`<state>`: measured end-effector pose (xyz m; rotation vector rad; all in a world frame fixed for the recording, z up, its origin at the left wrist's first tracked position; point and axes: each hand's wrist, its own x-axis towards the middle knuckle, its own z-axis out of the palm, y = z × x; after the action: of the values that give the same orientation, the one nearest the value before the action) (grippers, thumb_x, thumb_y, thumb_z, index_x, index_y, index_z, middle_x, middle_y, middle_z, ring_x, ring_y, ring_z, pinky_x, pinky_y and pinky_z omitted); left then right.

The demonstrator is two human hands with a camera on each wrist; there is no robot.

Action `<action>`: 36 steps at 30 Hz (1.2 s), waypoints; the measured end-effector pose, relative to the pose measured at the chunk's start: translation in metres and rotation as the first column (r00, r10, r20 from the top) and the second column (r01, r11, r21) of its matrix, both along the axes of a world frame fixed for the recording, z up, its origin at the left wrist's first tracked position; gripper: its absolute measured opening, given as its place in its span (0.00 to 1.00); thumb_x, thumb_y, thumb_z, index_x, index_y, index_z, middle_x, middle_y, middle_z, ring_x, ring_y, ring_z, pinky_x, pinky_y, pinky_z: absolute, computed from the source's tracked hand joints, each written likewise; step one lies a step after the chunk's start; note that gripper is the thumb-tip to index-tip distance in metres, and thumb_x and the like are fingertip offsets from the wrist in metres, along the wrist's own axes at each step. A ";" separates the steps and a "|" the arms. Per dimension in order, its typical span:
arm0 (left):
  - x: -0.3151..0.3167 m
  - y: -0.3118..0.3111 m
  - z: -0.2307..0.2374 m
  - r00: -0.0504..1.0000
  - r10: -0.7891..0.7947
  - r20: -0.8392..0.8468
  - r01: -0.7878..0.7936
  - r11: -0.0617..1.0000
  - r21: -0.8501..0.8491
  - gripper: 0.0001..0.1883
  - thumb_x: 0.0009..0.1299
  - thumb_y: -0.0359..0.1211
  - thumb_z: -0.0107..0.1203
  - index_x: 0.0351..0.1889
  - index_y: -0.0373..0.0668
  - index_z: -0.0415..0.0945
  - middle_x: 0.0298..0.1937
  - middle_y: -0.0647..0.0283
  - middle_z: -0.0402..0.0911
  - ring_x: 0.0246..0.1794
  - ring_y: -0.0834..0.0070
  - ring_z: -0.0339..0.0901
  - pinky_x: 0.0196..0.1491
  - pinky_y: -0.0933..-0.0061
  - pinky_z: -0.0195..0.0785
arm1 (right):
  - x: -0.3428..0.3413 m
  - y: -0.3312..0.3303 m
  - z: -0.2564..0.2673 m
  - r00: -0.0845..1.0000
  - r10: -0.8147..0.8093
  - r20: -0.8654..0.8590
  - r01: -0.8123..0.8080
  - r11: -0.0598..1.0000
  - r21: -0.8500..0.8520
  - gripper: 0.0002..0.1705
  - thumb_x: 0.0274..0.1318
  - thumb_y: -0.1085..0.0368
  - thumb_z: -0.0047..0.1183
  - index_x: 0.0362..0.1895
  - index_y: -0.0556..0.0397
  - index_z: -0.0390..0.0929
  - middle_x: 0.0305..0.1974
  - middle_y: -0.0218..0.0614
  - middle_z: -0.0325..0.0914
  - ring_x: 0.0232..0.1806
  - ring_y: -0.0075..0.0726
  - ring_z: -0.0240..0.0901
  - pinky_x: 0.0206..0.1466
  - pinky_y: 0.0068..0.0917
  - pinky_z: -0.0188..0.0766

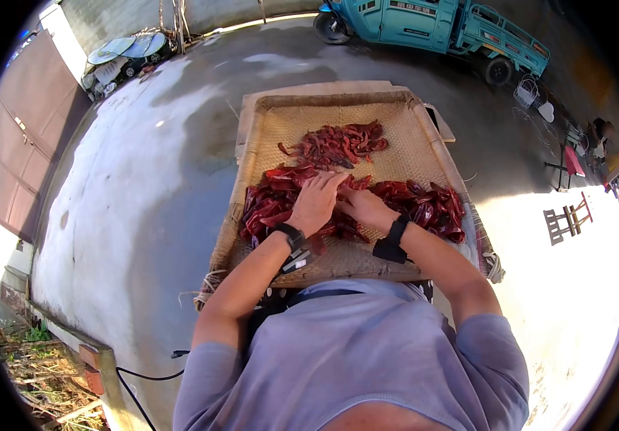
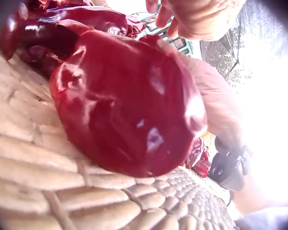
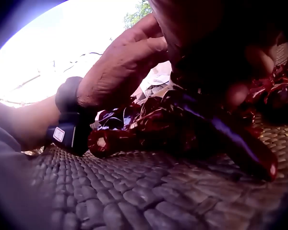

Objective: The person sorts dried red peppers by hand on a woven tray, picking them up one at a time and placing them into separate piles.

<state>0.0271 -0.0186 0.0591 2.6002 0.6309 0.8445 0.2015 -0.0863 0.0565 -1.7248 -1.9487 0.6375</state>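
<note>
Dried red peppers (image 1: 270, 208) lie in a wide band across a woven tray (image 1: 424, 144). My left hand (image 1: 314, 204) rests over the middle of the band, fingers extended; in the left wrist view the left hand (image 2: 201, 18) has loosely bent fingers with nothing visible in them. Close beside it, my right hand (image 1: 368, 208) has bent fingers among the peppers. The left wrist view shows the right hand (image 2: 213, 91) pinching a large glossy pepper (image 2: 129, 105), its far fingers hidden. In the right wrist view a long pepper (image 3: 230, 134) hangs below the shadowed right hand (image 3: 201, 33).
A smaller heap of darker, shrivelled peppers (image 1: 345, 144) lies toward the tray's far side. Beyond stand a teal three-wheeled vehicle (image 1: 410, 25) and, at the right, a small wooden stool (image 1: 568, 219). A black cable (image 1: 151, 377) runs over the ground at the lower left.
</note>
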 end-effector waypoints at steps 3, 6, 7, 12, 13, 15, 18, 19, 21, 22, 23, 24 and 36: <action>0.002 0.000 -0.004 0.989 -0.077 -0.125 0.059 0.988 -0.141 0.25 0.73 0.26 0.45 0.69 0.46 0.63 0.62 0.53 0.73 0.64 0.55 0.67 0.65 0.54 0.58 | -0.003 -0.004 -0.001 0.997 0.023 0.079 -0.020 0.999 -0.039 0.22 0.65 0.50 0.48 0.52 0.54 0.73 0.39 0.54 0.81 0.40 0.62 0.78 0.42 0.51 0.73; -0.002 0.000 -0.018 0.983 -0.062 -0.171 0.045 0.994 -0.102 0.26 0.71 0.29 0.50 0.68 0.47 0.65 0.59 0.54 0.75 0.61 0.57 0.69 0.60 0.55 0.62 | 0.002 -0.013 0.007 0.985 -0.006 0.171 0.013 0.999 -0.044 0.20 0.66 0.52 0.45 0.51 0.53 0.73 0.39 0.50 0.82 0.42 0.58 0.79 0.43 0.50 0.73; -0.005 -0.001 -0.021 0.982 -0.058 -0.177 0.047 0.997 -0.067 0.25 0.70 0.30 0.51 0.67 0.47 0.66 0.57 0.55 0.76 0.60 0.58 0.70 0.60 0.54 0.61 | 0.007 -0.015 0.003 0.984 -0.031 0.174 0.033 0.999 -0.009 0.19 0.66 0.52 0.45 0.51 0.53 0.73 0.39 0.49 0.81 0.43 0.57 0.78 0.43 0.50 0.73; -0.011 0.003 -0.024 0.939 -0.128 -0.320 0.090 0.987 -0.130 0.23 0.67 0.31 0.56 0.61 0.48 0.71 0.50 0.58 0.77 0.57 0.58 0.71 0.57 0.58 0.64 | 0.029 -0.023 0.016 0.972 -0.227 -0.063 0.219 0.969 -0.113 0.22 0.69 0.48 0.44 0.47 0.54 0.75 0.34 0.45 0.80 0.39 0.52 0.78 0.41 0.46 0.72; -0.011 0.003 -0.026 0.945 -0.126 -0.303 0.092 0.988 -0.124 0.22 0.67 0.31 0.56 0.60 0.48 0.72 0.49 0.59 0.77 0.56 0.58 0.71 0.57 0.58 0.64 | 0.024 -0.027 0.029 0.932 -0.325 -0.157 0.279 0.925 -0.259 0.23 0.70 0.47 0.43 0.45 0.55 0.75 0.33 0.44 0.80 0.38 0.49 0.78 0.40 0.42 0.71; -0.012 0.003 -0.028 0.954 -0.115 -0.277 0.088 0.990 -0.109 0.21 0.67 0.31 0.57 0.59 0.48 0.73 0.47 0.59 0.77 0.55 0.58 0.72 0.56 0.58 0.65 | 0.025 -0.023 0.016 0.952 -0.267 -0.149 0.243 0.957 -0.158 0.23 0.70 0.48 0.45 0.47 0.56 0.75 0.34 0.44 0.80 0.38 0.47 0.78 0.41 0.40 0.72; -0.011 0.005 -0.023 0.975 -0.036 -0.219 0.011 0.993 -0.116 0.19 0.66 0.30 0.59 0.56 0.48 0.73 0.48 0.59 0.76 0.54 0.59 0.73 0.52 0.59 0.69 | 0.017 -0.022 0.005 0.946 -0.184 -0.267 0.176 0.983 -0.053 0.21 0.69 0.50 0.48 0.49 0.56 0.75 0.37 0.44 0.80 0.40 0.45 0.78 0.43 0.37 0.72; -0.011 0.000 -0.010 0.982 0.027 -0.187 -0.057 0.986 -0.155 0.18 0.66 0.30 0.59 0.55 0.48 0.74 0.49 0.59 0.75 0.53 0.60 0.73 0.50 0.60 0.70 | 0.009 -0.023 0.005 0.932 -0.154 -0.328 0.154 0.988 -0.027 0.21 0.68 0.50 0.50 0.50 0.56 0.75 0.38 0.44 0.80 0.41 0.44 0.78 0.44 0.36 0.72; -0.012 -0.002 -0.004 0.994 0.096 -0.047 -0.100 0.992 -0.082 0.15 0.64 0.27 0.58 0.49 0.45 0.73 0.47 0.58 0.72 0.50 0.59 0.73 0.43 0.58 0.72 | 0.000 -0.029 0.012 0.916 -0.080 -0.394 0.068 0.997 -0.044 0.21 0.67 0.52 0.51 0.50 0.57 0.75 0.42 0.45 0.79 0.43 0.43 0.77 0.46 0.36 0.72; -0.012 -0.003 -0.006 0.988 0.150 -0.036 -0.151 0.988 -0.025 0.14 0.64 0.27 0.59 0.47 0.44 0.74 0.46 0.58 0.71 0.49 0.58 0.73 0.42 0.58 0.72 | -0.004 -0.032 0.016 0.903 -0.041 -0.427 0.022 0.998 -0.051 0.21 0.67 0.52 0.52 0.50 0.57 0.75 0.43 0.45 0.79 0.44 0.42 0.77 0.47 0.36 0.72; -0.012 -0.003 -0.006 0.979 0.205 -0.023 -0.204 0.978 0.034 0.13 0.63 0.27 0.59 0.46 0.44 0.74 0.45 0.59 0.71 0.48 0.58 0.73 0.42 0.58 0.72 | -0.006 -0.034 0.020 0.906 0.010 -0.424 -0.018 1.000 -0.015 0.19 0.66 0.54 0.52 0.50 0.56 0.76 0.45 0.44 0.79 0.45 0.45 0.76 0.48 0.37 0.72; -0.012 -0.003 -0.003 0.966 0.258 -0.003 -0.257 0.962 0.092 0.13 0.62 0.27 0.59 0.45 0.44 0.74 0.44 0.59 0.71 0.47 0.57 0.73 0.42 0.58 0.72 | -0.002 -0.033 0.019 0.943 0.016 -0.331 -0.002 0.999 0.044 0.19 0.65 0.54 0.52 0.50 0.55 0.76 0.45 0.44 0.78 0.45 0.46 0.76 0.48 0.38 0.72; -0.011 0.007 -0.029 0.941 -0.004 -0.337 -0.020 0.997 -0.068 0.20 0.71 0.49 0.54 0.55 0.50 0.79 0.60 0.66 0.75 0.73 0.63 0.55 0.72 0.51 0.41 | 0.086 -0.019 -0.008 0.768 -0.314 0.559 0.235 0.949 0.210 0.20 0.56 0.67 0.58 0.54 0.46 0.76 0.49 0.42 0.75 0.55 0.55 0.68 0.58 0.46 0.69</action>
<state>0.0161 -0.0117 0.0304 2.6998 0.7473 0.3681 0.2874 -0.1055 0.0488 -2.2487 -1.9782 -0.1641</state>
